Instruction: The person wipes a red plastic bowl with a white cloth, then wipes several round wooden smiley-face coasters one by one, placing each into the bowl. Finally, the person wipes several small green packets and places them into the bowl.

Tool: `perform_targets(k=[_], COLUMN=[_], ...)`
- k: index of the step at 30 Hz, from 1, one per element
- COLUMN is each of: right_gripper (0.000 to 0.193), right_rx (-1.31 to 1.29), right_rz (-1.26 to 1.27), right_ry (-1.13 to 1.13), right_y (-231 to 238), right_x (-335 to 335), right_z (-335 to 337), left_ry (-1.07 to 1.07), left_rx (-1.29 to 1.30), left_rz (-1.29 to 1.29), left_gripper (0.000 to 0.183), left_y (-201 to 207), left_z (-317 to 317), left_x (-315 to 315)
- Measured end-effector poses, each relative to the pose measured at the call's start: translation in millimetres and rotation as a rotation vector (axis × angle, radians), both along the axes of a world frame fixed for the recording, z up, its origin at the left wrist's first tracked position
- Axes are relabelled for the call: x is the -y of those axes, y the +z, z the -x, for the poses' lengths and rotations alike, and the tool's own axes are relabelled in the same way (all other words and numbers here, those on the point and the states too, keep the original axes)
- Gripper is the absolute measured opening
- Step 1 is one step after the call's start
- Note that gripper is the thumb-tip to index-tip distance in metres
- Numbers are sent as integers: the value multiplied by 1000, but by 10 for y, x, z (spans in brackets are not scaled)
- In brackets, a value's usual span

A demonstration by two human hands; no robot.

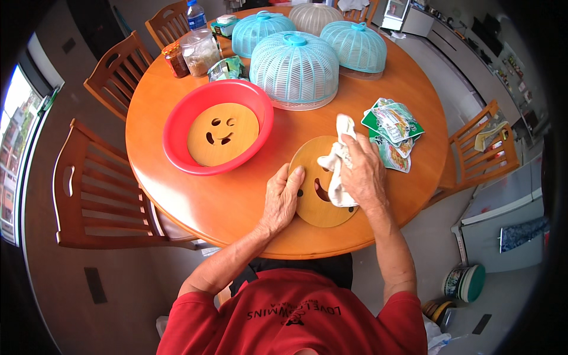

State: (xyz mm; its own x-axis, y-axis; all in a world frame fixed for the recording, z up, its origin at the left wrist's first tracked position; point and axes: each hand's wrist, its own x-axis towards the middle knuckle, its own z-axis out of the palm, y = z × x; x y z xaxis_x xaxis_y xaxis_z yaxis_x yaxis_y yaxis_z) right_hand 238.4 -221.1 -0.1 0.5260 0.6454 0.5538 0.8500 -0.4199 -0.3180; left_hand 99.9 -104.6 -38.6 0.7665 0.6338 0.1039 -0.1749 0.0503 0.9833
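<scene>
A round wooden trivet (322, 214) with cut-out eyes and a smile lies at the near edge of the table, tilted a little or flat, I cannot tell which. My left hand (282, 198) grips its left rim, thumb on top. Over its right half, my right hand (364, 171) holds a white cloth (340, 192) pressed against the wood, one end sticking up past the fingers. To the left, a red plastic basin (171, 142) holds a second smiling trivet (204, 130). Several green-and-white packets (390, 127) lie stacked beyond my right hand.
Blue mesh food covers (294, 71) and a whitish one (316, 18) crowd the far side of the round wooden table (236, 207). Nearby stand a clear jar (200, 53), a red-brown jar (175, 59) and a water bottle (196, 16). Wooden chairs (100, 189) surround it.
</scene>
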Motion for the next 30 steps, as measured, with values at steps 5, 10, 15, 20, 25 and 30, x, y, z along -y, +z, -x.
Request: perform_targets(k=[5, 10, 15, 20, 25, 30], right_gripper=[54, 54, 37, 49, 53, 52], right_rx=[-16, 11, 143, -18, 48, 182], right_rz=[70, 117, 90, -272, -326, -171], right_ry=[-73, -212, -105, 193, 139, 365], right_y=[-85, -278, -227, -34, 113, -20], right_x=[305, 510, 535, 414, 216, 269], right_z=[199, 603, 927, 899, 524, 824], left_ry=[80, 156, 170, -5, -94, -106], left_rx=[64, 93, 132, 118, 122, 281], left_rz=[66, -6, -43, -33, -91, 58], left_gripper=[26, 24, 20, 20, 27, 26], left_y=[100, 80, 128, 68, 79, 113], left_z=[4, 21, 35, 62, 82, 127], left_x=[113, 150, 195, 263, 297, 180])
